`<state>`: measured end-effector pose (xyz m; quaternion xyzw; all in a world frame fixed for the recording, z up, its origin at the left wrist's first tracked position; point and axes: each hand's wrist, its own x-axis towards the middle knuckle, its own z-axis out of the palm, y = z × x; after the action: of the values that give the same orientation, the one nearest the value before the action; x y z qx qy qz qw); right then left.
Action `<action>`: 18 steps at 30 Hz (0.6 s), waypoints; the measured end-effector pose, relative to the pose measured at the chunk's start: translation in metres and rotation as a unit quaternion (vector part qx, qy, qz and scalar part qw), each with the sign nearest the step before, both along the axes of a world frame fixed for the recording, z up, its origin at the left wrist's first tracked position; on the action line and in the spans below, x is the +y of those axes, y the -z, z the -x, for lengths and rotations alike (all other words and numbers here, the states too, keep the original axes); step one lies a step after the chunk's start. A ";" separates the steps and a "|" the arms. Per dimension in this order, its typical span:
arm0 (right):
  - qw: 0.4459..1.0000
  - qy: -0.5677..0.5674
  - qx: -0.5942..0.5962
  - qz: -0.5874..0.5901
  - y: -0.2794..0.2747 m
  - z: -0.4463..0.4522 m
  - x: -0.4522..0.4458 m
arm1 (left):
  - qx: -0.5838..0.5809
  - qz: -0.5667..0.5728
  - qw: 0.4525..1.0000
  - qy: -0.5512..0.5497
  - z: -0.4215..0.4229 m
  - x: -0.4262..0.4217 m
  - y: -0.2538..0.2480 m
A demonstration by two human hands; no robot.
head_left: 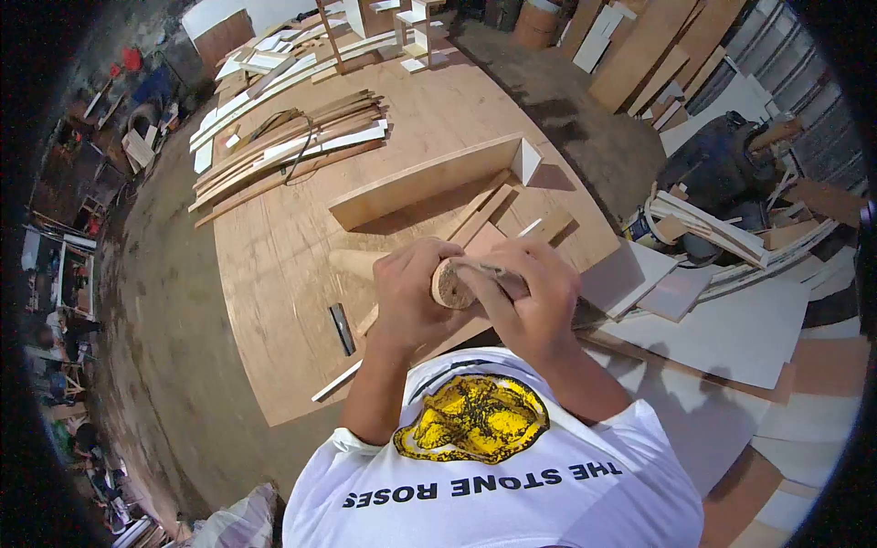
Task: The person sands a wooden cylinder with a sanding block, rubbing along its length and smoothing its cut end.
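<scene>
My left hand (pixel 408 288) is wrapped round a pale wooden cylinder (pixel 352 264), whose round, rough end (pixel 450 284) faces right between my hands. My right hand (pixel 537 288) is closed at that end, fingers pinched on a thin, light piece (pixel 487 279) that I cannot make out. Beyond my hands a long L-shaped board (pixel 429 183) stands on edge on the plywood table (pixel 274 301). A dark metal strip (pixel 342 330) lies left of my left forearm.
Bundled wood strips (pixel 301 151) lie at the table's far left. A small shelf-like frame (pixel 416 36) stands at the far end. White panels (pixel 703 338) are stacked on the right, below a black drum (pixel 713 160). Boards (pixel 649 46) lean at the back right.
</scene>
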<state>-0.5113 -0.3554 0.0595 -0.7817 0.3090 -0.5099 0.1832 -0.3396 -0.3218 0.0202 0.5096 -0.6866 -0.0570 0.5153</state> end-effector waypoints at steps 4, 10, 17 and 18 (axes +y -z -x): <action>1.000 -0.005 -0.028 0.003 -0.001 -0.011 -0.009 | -0.014 0.011 1.000 -0.002 0.003 -0.002 0.001; 1.000 -0.010 -0.005 -0.005 -0.002 0.000 0.001 | 0.023 0.018 1.000 -0.003 -0.009 -0.004 0.011; 0.999 -0.015 -0.013 -0.026 -0.005 -0.016 -0.015 | -0.003 0.012 1.000 -0.013 -0.004 -0.001 0.014; 0.999 -0.015 -0.006 -0.033 -0.006 -0.014 -0.014 | 0.000 0.011 1.000 -0.006 -0.004 -0.001 0.014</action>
<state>-0.4972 -0.3690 0.0655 -0.7765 0.3124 -0.5017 0.2184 -0.3360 -0.3227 0.0060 0.5081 -0.6842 -0.0464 0.5210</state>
